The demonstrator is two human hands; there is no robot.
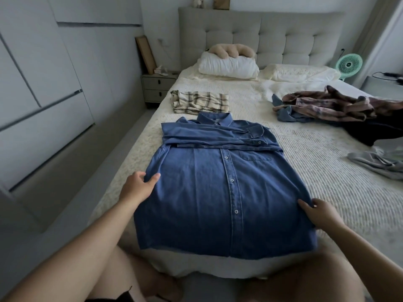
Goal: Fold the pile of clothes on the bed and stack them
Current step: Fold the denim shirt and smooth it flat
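Both side edges of the denim shirt (218, 192) are pinched by left hand (139, 186) and right hand (320, 214) fingers; edges should be folded evenly toward the button line.

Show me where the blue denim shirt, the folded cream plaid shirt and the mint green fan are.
blue denim shirt (209, 192): head view, on its front panel.
folded cream plaid shirt (199, 102): head view, on its top face.
mint green fan (349, 64): head view, on its round grille.
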